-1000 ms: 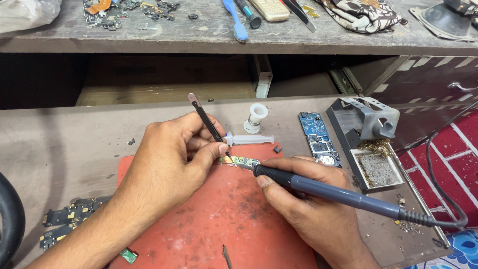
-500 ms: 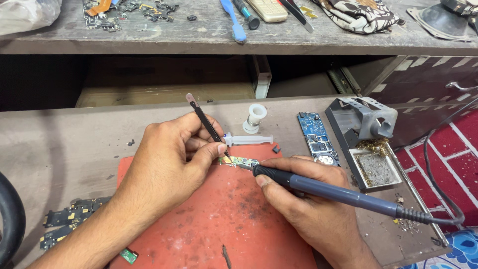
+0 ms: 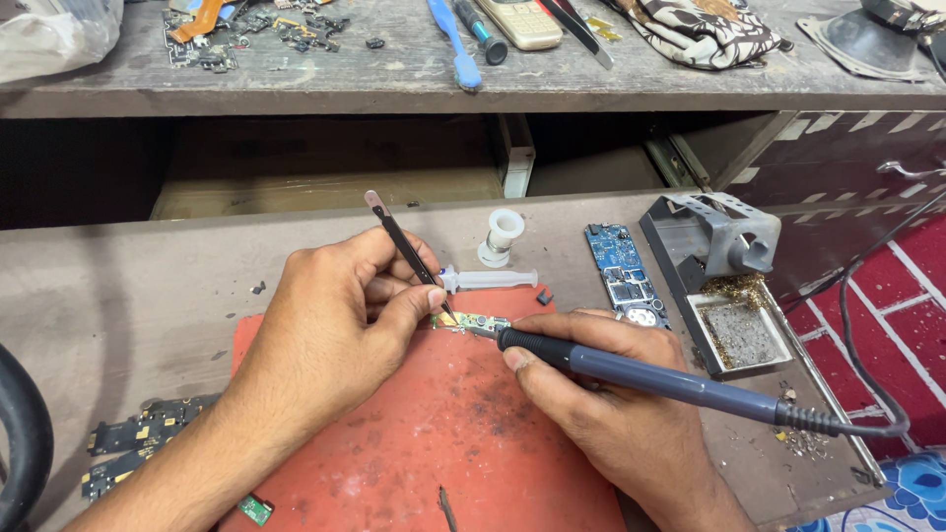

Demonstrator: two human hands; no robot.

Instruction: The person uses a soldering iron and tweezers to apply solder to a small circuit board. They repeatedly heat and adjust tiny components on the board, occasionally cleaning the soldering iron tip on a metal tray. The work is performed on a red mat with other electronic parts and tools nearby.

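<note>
Lying at about eight o'clock on the worn grey table (image 3: 148, 296) are dark, flat circuit strips (image 3: 133, 443) with gold contacts, and a tiny green chip (image 3: 256, 509) sits on the lower edge of the red mat (image 3: 443, 443), a smooth rubbery sheet smudged with black soot. The left hand (image 3: 325, 345) rests on the mat's upper left part, its grip clenched around thin black tweezers (image 3: 404, 246) that slant up toward eleven o'clock, their tips pressing down on the small circuit board (image 3: 473, 321). That board, a narrow green and gold sliver, lies at the mat's top edge, just at three o'clock of the left fingertips and touching the iron's tip. At twelve o'clock of it lie a clear plastic syringe (image 3: 488, 280) and a white spool (image 3: 503, 234). The right hand (image 3: 601, 394) grasps the soldering iron (image 3: 650, 374), a long blue-grey handle with a ribbed black collar. Further right lie a blue circuit board (image 3: 619, 276) and a grey metal iron stand (image 3: 724, 266) with brass wool in its tray.
</note>
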